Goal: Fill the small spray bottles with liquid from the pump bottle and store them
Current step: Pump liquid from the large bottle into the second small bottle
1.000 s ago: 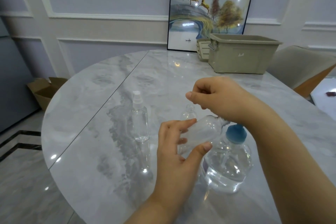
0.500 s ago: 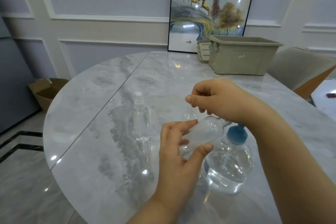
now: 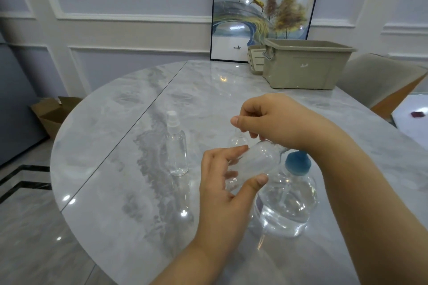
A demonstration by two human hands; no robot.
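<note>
Two hands are at work over the marble table (image 3: 115, 192). A small clear spray bottle (image 3: 256, 161) is held tilted in the left hand (image 3: 225, 188), pinched between the thumb below and the fingers on top, its neck pointing up and to the right. The neck end is covered by the right hand (image 3: 275, 120), whose fingers are curled down over it; whether a cap or sprayer is gripped there cannot be told, as the spot is hidden by the fingers. Just beside and below the held bottle, the pump bottle (image 3: 287, 201) is seen standing on the table, blue-topped and well filled with clear liquid.

Behind the hands, part of another small clear bottle (image 3: 237, 140) is glimpsed; its top is hidden. Further left, a capped spray bottle (image 3: 176, 146) stands upright, well apart from the hands; whether it has been filled cannot be told through the clear wall. At the far edge, an open beige storage bin (image 3: 303, 65) is set, with a smaller basket (image 3: 254, 60) touching its left side.

No bottle is seen stored. The task is judged to be at an early stage: the held bottle appears empty, so filling, closing and storing are taken to be left.
</note>
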